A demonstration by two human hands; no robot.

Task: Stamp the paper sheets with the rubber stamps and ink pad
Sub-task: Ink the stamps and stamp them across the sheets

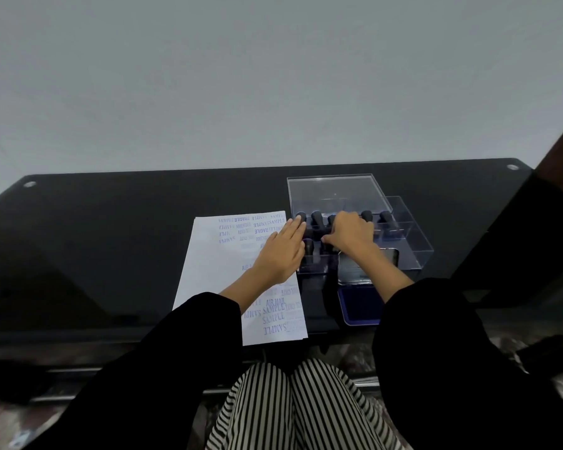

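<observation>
Striped trousers [293, 407] sit below the dark surface [111, 238]. The paper sheets [215, 274] read SAMPLE, AIR MAIL and FRAGILE in blue. The left hand [281, 254] lies flat on them with fingers straight. The right hand [350, 233] curls round a rubber stamp [324, 249] in the clear tray [413, 241], just beyond the open ink pad [361, 306].

The table [111, 238] is glossy black glass. The box [416, 241] is clear, smooth plastic; the stamps [385, 219] inside have matt black handles. Left of the box lies matt white paper [215, 271]; in front of it, an ink pad [359, 306] with a shiny, metal-looking lid.
</observation>
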